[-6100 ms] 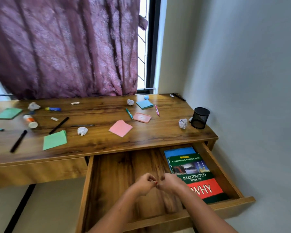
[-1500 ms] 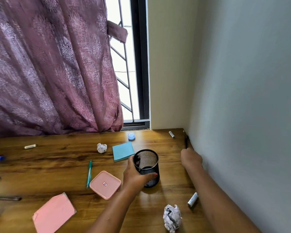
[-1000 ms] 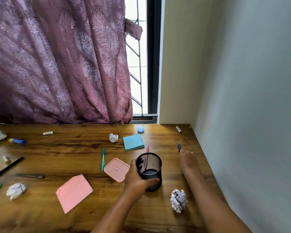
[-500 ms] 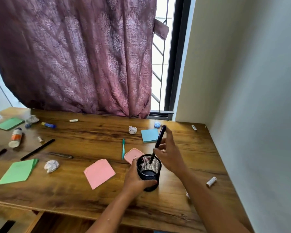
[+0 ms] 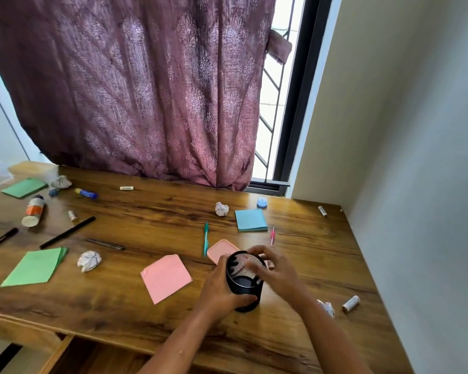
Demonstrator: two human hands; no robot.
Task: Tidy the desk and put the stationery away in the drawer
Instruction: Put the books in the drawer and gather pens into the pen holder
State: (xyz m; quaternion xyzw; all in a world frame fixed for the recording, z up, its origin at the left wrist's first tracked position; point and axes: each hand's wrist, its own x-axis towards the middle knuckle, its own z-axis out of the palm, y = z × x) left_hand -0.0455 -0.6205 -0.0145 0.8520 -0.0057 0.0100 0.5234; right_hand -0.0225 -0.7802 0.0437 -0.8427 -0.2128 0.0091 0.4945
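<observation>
Four paper balls (image 5: 60, 182) (image 5: 221, 209) (image 5: 89, 261) (image 5: 326, 308), four notepads (image 5: 24, 187) (image 5: 34, 266) (image 5: 166, 277) (image 5: 250, 220), perhaps five pens (image 5: 206, 238) (image 5: 272, 237) (image 5: 68, 232) (image 5: 1, 240) (image 5: 105, 244).

This is a study corner in a home: a wood-grain desk (image 5: 160, 209) sits in the angle of two plain painted walls (image 5: 416, 157), and behind the desk a patterned mauve curtain (image 5: 146, 90) hangs over a window (image 5: 274, 98) with a metal grille. Strewn across the desk are sticky-note pads (image 5: 250, 220), pens (image 5: 206, 238), a glue bottle (image 5: 34, 210), crumpled paper balls (image 5: 89, 261) and a black mesh pen cup (image 5: 247, 290). A drawer (image 5: 87, 357) stands open under the desk's front edge.
</observation>
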